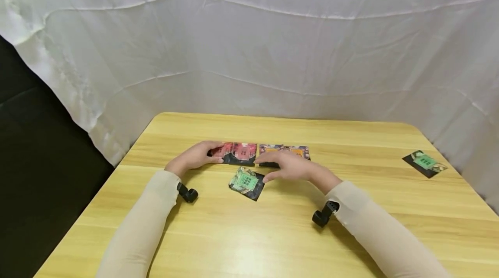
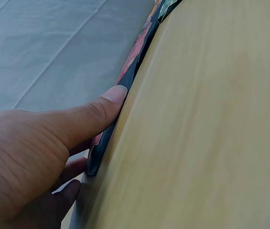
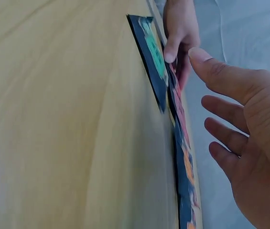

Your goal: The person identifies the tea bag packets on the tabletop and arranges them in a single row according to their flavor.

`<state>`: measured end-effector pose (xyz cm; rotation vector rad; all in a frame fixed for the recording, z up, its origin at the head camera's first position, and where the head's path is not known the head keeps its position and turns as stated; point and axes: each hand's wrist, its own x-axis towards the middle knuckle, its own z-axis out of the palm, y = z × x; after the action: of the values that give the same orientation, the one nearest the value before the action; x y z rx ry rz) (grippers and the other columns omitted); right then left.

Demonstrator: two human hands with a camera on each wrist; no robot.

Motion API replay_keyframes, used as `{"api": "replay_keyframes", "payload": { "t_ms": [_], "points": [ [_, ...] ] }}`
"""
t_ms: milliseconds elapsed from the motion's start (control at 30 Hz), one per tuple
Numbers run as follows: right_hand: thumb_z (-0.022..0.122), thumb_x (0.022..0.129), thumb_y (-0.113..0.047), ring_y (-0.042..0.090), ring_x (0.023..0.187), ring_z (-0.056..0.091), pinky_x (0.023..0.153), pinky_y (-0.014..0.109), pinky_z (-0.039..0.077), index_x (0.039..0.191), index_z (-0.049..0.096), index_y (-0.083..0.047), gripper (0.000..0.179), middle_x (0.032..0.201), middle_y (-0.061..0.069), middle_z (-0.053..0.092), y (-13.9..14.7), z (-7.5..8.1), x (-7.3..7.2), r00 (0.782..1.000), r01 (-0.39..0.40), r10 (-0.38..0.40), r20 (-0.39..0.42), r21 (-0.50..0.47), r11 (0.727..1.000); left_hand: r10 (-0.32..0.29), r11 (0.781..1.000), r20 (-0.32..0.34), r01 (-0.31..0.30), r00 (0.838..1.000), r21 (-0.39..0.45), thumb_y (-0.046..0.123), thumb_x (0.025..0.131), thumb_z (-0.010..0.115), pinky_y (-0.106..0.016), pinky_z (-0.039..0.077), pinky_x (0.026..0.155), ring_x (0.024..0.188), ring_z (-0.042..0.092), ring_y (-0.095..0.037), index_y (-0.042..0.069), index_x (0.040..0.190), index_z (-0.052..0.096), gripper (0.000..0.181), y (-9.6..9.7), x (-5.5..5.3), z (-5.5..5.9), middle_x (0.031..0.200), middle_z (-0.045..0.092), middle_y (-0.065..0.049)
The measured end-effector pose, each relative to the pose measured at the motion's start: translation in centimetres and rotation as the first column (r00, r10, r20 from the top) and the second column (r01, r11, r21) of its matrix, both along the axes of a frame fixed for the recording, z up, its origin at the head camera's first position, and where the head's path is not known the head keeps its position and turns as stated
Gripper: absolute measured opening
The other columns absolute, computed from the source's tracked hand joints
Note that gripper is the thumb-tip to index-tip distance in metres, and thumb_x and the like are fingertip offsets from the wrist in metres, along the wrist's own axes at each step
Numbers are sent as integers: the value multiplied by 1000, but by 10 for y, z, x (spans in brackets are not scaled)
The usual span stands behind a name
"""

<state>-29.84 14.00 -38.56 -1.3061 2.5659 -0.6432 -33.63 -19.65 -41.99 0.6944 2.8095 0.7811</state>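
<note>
In the head view, two flat packets with red labels lie side by side, the left red packet [image 1: 219, 151] and the right red packet [image 1: 244, 153]. My left hand [image 1: 196, 156] holds the left one at its outer end, thumb on the near edge and fingers at the far side. In the left wrist view the thumb [image 2: 96, 112] presses the packet's dark edge. My right hand [image 1: 292, 164] hovers with loosely spread fingers over two orange-labelled packets [image 1: 299, 151], partly covering them. A green-labelled packet [image 1: 246, 182] lies tilted nearer the body, beside the right thumb; nothing shows in that hand's grasp.
Another green-labelled packet [image 1: 425, 163] lies at the far right of the wooden table [image 1: 241, 234]. A white cloth [image 1: 273, 53] hangs behind the table's back edge. Dark material [image 1: 39, 174] is at the left. Each wrist carries a small black camera [image 1: 324, 214].
</note>
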Motion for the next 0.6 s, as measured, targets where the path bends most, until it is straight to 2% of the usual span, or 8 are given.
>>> {"api": "replay_keyframes", "payload": {
  "t_ms": [233, 433, 600],
  "points": [
    [71, 89, -40, 20, 137, 39, 112, 43, 33, 144, 52, -19, 62, 146, -3, 49, -21, -5, 7, 997, -70, 70, 43, -1, 998, -13, 1000, -7, 13, 1000, 6, 41, 92, 67, -48, 27, 114, 139, 35, -34, 6, 149, 42, 71, -2, 1, -3, 149, 43, -15],
    [69, 91, -39, 16, 140, 35, 114, 41, 30, 146, 49, -19, 62, 149, -5, 44, -37, -7, 9, 990, -135, 132, 40, 72, 988, -12, 1000, -13, 12, 1000, 10, 41, 92, 67, -48, 28, 115, 139, 35, -33, 7, 149, 43, 70, -2, 1, -4, 149, 43, -15],
    [70, 91, -34, 16, 138, 38, 111, 39, 35, 144, 53, -23, 57, 149, -4, 45, -45, -10, 10, 986, -160, 155, 56, 101, 982, -13, 1000, -12, 13, 1000, 9, 40, 93, 66, -48, 28, 114, 139, 35, -33, 7, 149, 42, 70, -1, 0, -3, 149, 43, -15]
  ]
}}
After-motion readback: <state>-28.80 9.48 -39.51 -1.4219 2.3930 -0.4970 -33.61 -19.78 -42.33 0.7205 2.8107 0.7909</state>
